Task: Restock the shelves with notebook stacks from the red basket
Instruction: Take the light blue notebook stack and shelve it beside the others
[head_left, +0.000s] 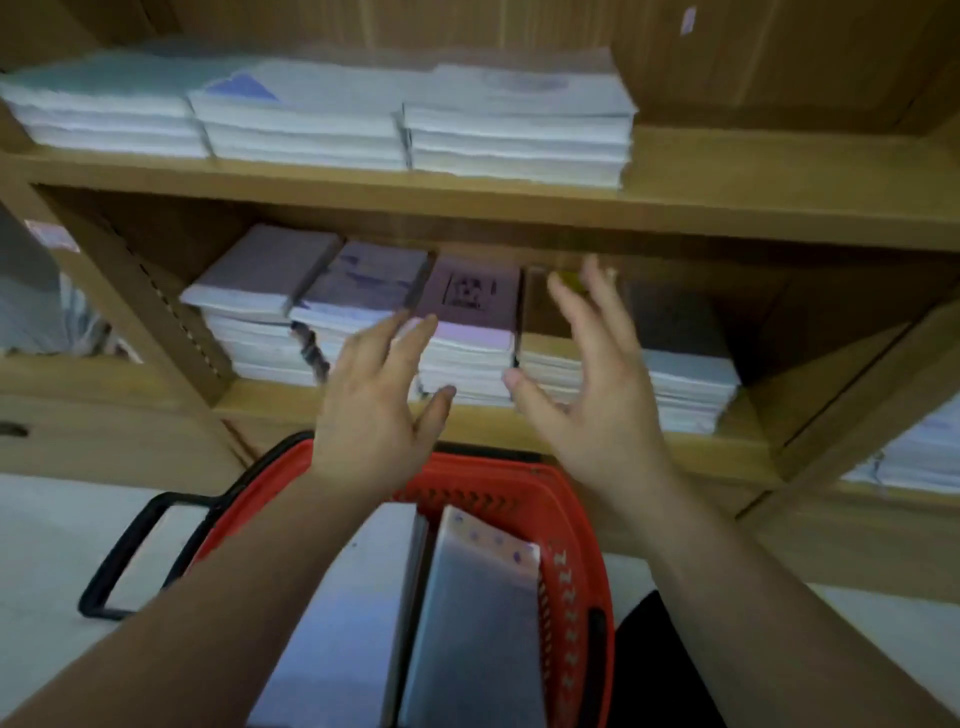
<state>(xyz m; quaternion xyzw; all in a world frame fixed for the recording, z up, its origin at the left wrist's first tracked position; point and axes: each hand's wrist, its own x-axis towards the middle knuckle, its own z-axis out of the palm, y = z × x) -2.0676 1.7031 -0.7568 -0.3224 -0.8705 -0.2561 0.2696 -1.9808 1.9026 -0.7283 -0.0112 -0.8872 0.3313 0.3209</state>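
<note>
Wooden shelves (519, 208) are filled with flat piles of notebooks (467, 353). Below them, a red basket (576, 597) is seen with two notebook stacks (353, 597) stood on edge inside, their long axes pointing toward the shelves. The left hand (374, 410) and right hand (597, 405) are held spread before the lower piles, with nothing gripped.

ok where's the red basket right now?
Head view, bottom centre: the red basket sits on the floor in front of the lower shelf, below the left hand and right hand, with notebook stacks inside.
</note>
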